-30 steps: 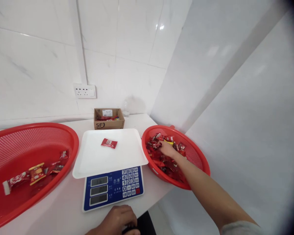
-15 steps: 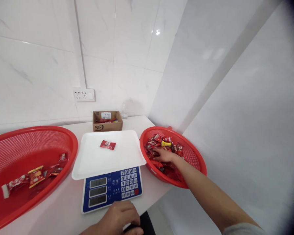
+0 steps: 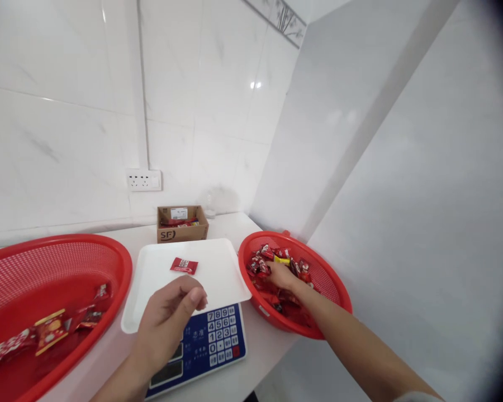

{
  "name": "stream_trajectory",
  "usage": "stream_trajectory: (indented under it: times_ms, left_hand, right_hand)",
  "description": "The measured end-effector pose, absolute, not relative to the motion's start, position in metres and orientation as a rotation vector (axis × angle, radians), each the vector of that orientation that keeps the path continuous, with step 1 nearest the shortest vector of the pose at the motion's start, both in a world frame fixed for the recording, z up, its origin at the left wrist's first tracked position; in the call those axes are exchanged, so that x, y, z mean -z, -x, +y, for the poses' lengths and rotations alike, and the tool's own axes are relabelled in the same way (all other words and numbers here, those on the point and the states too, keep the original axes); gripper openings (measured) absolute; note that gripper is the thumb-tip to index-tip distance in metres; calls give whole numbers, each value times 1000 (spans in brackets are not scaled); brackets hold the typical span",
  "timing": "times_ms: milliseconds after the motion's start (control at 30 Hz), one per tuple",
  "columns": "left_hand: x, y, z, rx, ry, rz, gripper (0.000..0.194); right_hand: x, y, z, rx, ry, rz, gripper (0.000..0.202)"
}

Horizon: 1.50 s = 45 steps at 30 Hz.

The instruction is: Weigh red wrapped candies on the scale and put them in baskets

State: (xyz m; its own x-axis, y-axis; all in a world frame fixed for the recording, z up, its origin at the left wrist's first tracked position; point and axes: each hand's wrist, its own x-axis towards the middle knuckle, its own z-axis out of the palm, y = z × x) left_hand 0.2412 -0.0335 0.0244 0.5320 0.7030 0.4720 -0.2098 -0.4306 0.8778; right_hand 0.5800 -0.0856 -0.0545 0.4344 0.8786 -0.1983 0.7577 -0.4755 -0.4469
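My left hand point(image 3: 165, 318) hovers over the front of the white weighing tray point(image 3: 218, 285) and the scale's blue keypad panel point(image 3: 201, 346). Its fingers are curled in towards the thumb, and no object shows in them. One red candy packet point(image 3: 184, 266) lies on the tray beyond this hand. In the right red basket point(image 3: 339, 290), my right hand point(image 3: 281, 276) reaches down among wrapped candies point(image 3: 262, 259), mostly red. A yellow-wrapped piece point(image 3: 281, 261) lies just behind it. The right fingertips are buried, so their grip is hidden.
A large red basket point(image 3: 126, 262) with several packaged snacks point(image 3: 51, 332) stands at the left. Behind the tray sits a small cardboard box point(image 3: 183, 233) holding red packets. The tiled wall with a socket point(image 3: 144, 180) closes off the back; a plain wall rises at the right.
My left hand has risen from the table's front edge to above the scale. My right hand has sunk deeper among the candies. The view has tilted up slightly.
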Motion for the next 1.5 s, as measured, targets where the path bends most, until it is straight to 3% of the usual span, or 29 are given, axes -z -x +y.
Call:
stream_trajectory:
  times_ms: [367, 533, 633, 767, 1000, 1167, 1500]
  left_hand:
    - [-12, -249, -10, -800, -1473, 464, 28]
    - [2, -258, -11, -836, -1374, 427, 60]
    - [3, -261, -13, -878, -1310, 404, 71]
    - [1, -266, -14, -1030, -1072, 458, 52]
    - [-8, -269, -8, -1165, -642, 488, 34]
    - [-12, -274, -3, -1053, -400, 468, 19]
    - [-4, -281, 2, -1058, -255, 510, 18]
  right_hand:
    - [-23, -533, -77, -750, 1799, -983, 28]
    - [-46, -446, -61, -892, 1608, -1145, 27]
    - [-44, -398, -54, -862, 1511, -1427, 13]
    - [-33, -361, -47, -577, 1482, -1524, 17]
    - [-24, -357, -51, -626, 1297, -1567, 48]
    - [-23, -369, -51, -513, 1363, -1565, 51]
    - [-12, -353, -51, -199, 1455, -1908, 53]
